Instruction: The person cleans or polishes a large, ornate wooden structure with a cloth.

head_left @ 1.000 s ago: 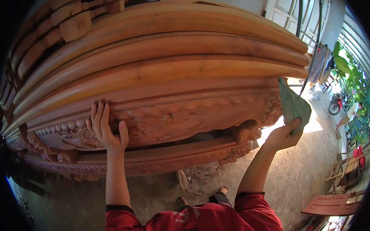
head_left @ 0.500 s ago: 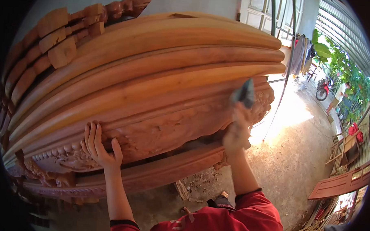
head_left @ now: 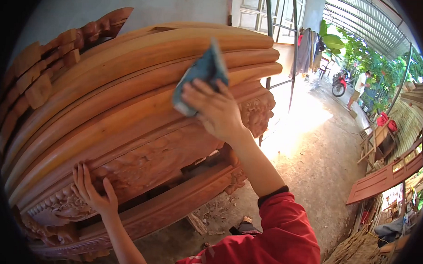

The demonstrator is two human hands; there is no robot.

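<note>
A large reddish-brown wooden piece of furniture spreads across the view, with smooth rounded mouldings above and a carved panel below. My right hand grips a folded sheet of blue-green sandpaper, slightly blurred, over the rounded mouldings near their right part. Part of the sheet is hidden under my fingers. At the lower left, my left hand lies with fingers spread on the carved panel, holding nothing.
Several stepped wooden pieces stand at the upper left. A dark metal frame rises behind the right end. Wood scraps lie on the concrete floor. Farther off, a person is near a red motorbike; a wooden panel is at the right.
My right hand has swept the sandpaper from the right end up and left over the mouldings. My left hand stays on the carving. The view has turned to the right.
</note>
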